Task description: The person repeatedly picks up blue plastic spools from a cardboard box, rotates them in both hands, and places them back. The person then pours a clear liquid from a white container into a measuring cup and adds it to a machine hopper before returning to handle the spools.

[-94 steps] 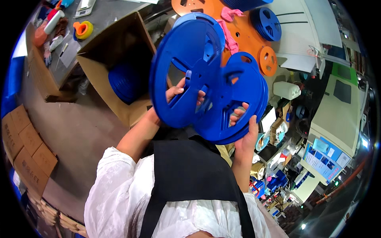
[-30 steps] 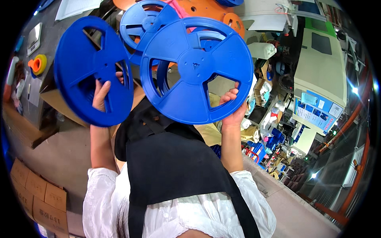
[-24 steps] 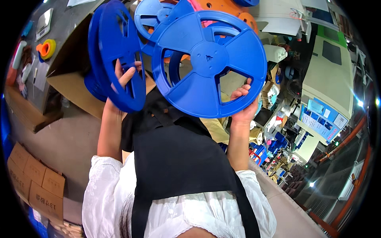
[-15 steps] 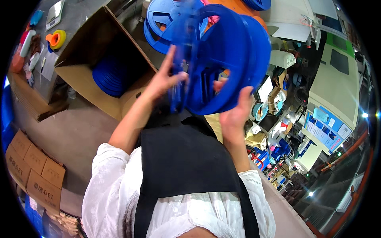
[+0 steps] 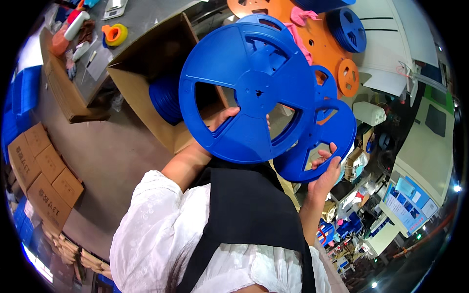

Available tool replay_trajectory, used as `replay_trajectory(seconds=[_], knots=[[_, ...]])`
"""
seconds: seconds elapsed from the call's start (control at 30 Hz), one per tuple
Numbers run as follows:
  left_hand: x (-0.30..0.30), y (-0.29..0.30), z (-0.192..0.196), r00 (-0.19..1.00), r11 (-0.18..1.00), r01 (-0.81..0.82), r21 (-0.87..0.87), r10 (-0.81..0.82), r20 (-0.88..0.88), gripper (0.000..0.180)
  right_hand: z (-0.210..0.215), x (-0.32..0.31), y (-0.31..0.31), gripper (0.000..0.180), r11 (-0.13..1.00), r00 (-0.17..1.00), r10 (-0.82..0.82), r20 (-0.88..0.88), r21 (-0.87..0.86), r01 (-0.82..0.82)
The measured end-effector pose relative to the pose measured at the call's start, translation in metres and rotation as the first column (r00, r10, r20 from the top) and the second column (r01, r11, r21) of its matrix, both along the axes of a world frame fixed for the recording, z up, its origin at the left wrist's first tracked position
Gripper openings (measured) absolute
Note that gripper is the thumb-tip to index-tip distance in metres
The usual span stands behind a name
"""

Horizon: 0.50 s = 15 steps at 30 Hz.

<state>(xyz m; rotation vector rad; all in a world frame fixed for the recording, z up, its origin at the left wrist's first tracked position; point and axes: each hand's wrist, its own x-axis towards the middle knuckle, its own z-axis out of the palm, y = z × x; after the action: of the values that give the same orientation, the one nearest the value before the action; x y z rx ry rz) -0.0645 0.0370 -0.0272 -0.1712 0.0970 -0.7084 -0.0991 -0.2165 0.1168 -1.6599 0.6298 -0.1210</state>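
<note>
My left hand [image 5: 223, 121] grips a large blue plastic reel [image 5: 249, 93] from behind; its fingers show through one of the reel's cut-outs. This reel faces me, raised in front of my chest. My right hand [image 5: 325, 170] holds a second blue reel [image 5: 342, 131] by its lower rim. The second reel sits lower and to the right, partly hidden behind the first. Both reels are empty, with spoked flanges.
An open cardboard box [image 5: 141, 83] with more blue reels [image 5: 166, 100] inside lies on its side beyond my hands. Orange reels [image 5: 288, 12] and a stack of blue reels [image 5: 347, 29] lie further back. Flattened cartons [image 5: 44, 171] are stacked at the left, a table with tape rolls [image 5: 115, 34] behind.
Half a second ago both reels were pressed together edge-on between my hands. Now they face me, slid apart, the left one in front and the right one lower.
</note>
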Motion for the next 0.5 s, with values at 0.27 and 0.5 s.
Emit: replay_trajectory(seconds=[0.27, 0.5], knots=[[0.002, -0.004, -0.015, 0.997, 0.991, 0.015, -0.134, -0.004, 0.082, 0.071, -0.009, -0.001, -0.007, 0.058, 0.96, 0.974, -0.194, -0.12, 0.181, 0.213], [0.0, -0.004, -0.002, 0.995, 0.99, -0.064, -0.129, 0.054, -0.079, 0.069, -0.018, -0.002, -0.015, 0.06, 0.922, 0.95, -0.28, -0.14, 0.235, 0.307]])
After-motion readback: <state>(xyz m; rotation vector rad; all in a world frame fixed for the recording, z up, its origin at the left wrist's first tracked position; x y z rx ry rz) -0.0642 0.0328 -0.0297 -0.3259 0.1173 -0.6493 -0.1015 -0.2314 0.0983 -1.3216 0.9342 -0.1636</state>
